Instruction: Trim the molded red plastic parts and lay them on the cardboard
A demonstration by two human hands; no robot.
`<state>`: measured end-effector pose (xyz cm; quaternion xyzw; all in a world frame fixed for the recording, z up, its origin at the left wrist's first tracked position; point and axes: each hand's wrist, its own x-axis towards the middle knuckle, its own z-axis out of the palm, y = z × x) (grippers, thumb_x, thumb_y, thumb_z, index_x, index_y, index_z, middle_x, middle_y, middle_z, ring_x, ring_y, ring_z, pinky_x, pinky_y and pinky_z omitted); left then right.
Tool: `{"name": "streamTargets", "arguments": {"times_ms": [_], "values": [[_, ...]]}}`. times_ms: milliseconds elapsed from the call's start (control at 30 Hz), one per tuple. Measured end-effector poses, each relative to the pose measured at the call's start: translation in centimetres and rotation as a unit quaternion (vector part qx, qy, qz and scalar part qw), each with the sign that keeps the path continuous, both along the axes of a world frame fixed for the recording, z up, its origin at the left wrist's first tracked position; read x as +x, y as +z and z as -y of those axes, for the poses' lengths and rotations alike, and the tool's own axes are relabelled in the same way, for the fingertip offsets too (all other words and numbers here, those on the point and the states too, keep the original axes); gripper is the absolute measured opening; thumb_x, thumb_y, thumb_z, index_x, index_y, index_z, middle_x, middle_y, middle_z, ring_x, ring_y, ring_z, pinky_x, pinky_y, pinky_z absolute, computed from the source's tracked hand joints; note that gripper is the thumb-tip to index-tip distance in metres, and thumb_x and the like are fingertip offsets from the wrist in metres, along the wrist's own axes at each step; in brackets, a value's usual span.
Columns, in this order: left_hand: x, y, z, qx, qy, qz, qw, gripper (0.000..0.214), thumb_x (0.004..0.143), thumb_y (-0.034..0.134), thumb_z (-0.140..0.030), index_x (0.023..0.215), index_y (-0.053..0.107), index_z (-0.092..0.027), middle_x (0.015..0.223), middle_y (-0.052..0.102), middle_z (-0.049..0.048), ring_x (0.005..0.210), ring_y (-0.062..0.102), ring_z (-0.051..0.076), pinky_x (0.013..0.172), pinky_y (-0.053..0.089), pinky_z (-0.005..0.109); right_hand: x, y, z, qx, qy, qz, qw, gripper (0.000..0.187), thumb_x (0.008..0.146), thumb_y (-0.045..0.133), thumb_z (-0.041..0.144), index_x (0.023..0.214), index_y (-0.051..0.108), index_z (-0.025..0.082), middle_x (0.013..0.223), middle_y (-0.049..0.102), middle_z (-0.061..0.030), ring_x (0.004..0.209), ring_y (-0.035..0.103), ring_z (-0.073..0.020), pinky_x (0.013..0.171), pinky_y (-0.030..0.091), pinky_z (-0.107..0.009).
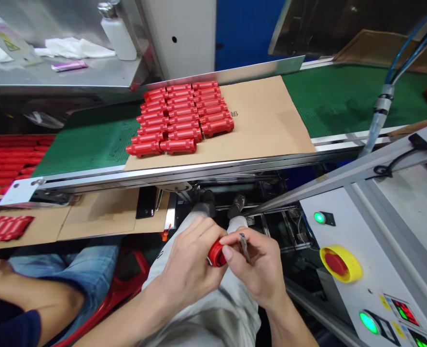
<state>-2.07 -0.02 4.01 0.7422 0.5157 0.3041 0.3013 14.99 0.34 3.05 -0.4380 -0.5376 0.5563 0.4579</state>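
Above the lap [213, 311], a red part [216, 255] is clasped by the left hand [195, 253], its round end turned toward the right hand [259, 267], by whose fingers a thin metal tool [244, 245] is held.

Steel counter [93, 75] upper left; pale panel [191, 36] beside blue panel [249, 31]; green conveyor [343, 103] below; red seat [126, 286] lower left.

On a bottle [20, 41] stands a yellow warning triangle [11, 45]. The cardboard [267, 120] carries a black character [234, 114], unclear; the red display [403, 312] is too blurred.
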Motion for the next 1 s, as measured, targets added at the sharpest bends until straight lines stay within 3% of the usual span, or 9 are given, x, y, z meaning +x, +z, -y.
{"name": "streamTargets", "arguments": {"times_ms": [233, 367, 433, 567, 700, 833, 1000], "values": [[-0.5, -0.5, -0.1, 0.004, 0.007, -0.024, 1.000, 0.012, 0.098, 0.056, -0.017, 0.086, 0.058, -0.021, 0.085, 0.059, 0.0024, 0.080, 0.050, 0.021, 0.070, 0.037, 0.038, -1.0, -0.4, 0.1, 0.063, -0.045, 0.021, 0.997, 0.008, 0.093, 0.073, 0.021, 0.090, 0.080, 0.022, 0.074, 0.072, 0.0020, 0.060, 0.059, -0.0096, 0.054, 0.044, -0.020], [-0.7, -0.5, -0.1, -0.009, 0.006, -0.003, 1.000, 0.008, 0.093, 0.063, -0.016, 0.089, 0.061, -0.022, 0.086, 0.061, 0.0007, 0.081, 0.054, 0.020, 0.070, 0.038, 0.036, -0.2, -0.7, 0.6, 0.062, -0.022, -0.007, 0.998, 0.017, 0.100, 0.067, 0.024, 0.112, 0.079, 0.026, 0.085, 0.071, 0.0009, 0.069, 0.064, -0.0125, 0.062, 0.052, -0.024], [-0.8, -0.3, 0.0, -0.013, 0.012, 0.008, 1.000, 0.009, 0.090, 0.065, -0.014, 0.091, 0.063, -0.023, 0.087, 0.062, -0.0005, 0.080, 0.055, 0.019, 0.070, 0.038, 0.036, 0.7, -0.9, 0.9, 0.089, -0.024, 0.026, 0.995, 0.027, 0.101, 0.066, 0.021, 0.125, 0.076, 0.027, 0.093, 0.071, -0.0006, 0.077, 0.068, -0.0145, 0.070, 0.057, -0.028], [-0.8, -0.2, 0.0, -0.008, 0.024, 0.020, 0.999, 0.015, 0.088, 0.065, -0.012, 0.094, 0.062, -0.025, 0.088, 0.063, -0.0030, 0.078, 0.056, 0.017, 0.069, 0.039, 0.034, 2.1, -0.7, 0.9, 0.215, -0.061, 0.197, 0.955, 0.048, 0.094, 0.067, 0.006, 0.139, 0.072, 0.022, 0.101, 0.072, -0.0046, 0.089, 0.070, -0.0171, 0.079, 0.060, -0.031], [-0.7, -0.2, 0.2, -0.001, 0.017, 0.021, 1.000, 0.018, 0.088, 0.066, -0.011, 0.097, 0.063, -0.027, 0.089, 0.065, -0.0036, 0.079, 0.057, 0.017, 0.070, 0.040, 0.034, 2.1, -0.3, 0.9, 0.301, -0.070, 0.281, 0.909, 0.057, 0.089, 0.067, 0.001, 0.143, 0.070, 0.017, 0.100, 0.075, -0.0078, 0.087, 0.069, -0.0208, 0.079, 0.062, -0.038], [-0.5, -0.3, 0.4, 0.001, 0.016, 0.021, 1.000, 0.019, 0.088, 0.068, -0.012, 0.099, 0.064, -0.027, 0.089, 0.065, -0.0034, 0.079, 0.057, 0.018, 0.071, 0.041, 0.034, 1.9, -0.2, 0.9, 0.335, -0.081, 0.315, 0.884, 0.059, 0.087, 0.068, 0.000, 0.144, 0.069, 0.015, 0.096, 0.076, -0.0090, 0.082, 0.068, -0.0220, 0.074, 0.062, -0.040], [-0.5, -0.2, 0.4, 0.009, 0.017, 0.023, 1.000, 0.018, 0.089, 0.069, -0.013, 0.101, 0.064, -0.026, 0.090, 0.065, -0.0023, 0.079, 0.058, 0.018, 0.071, 0.042, 0.034, 2.0, -0.4, 0.9, 0.342, -0.082, 0.314, 0.882, 0.059, 0.088, 0.069, -0.001, 0.145, 0.068, 0.015, 0.093, 0.076, -0.0077, 0.080, 0.068, -0.0214, 0.073, 0.062, -0.038]]}}
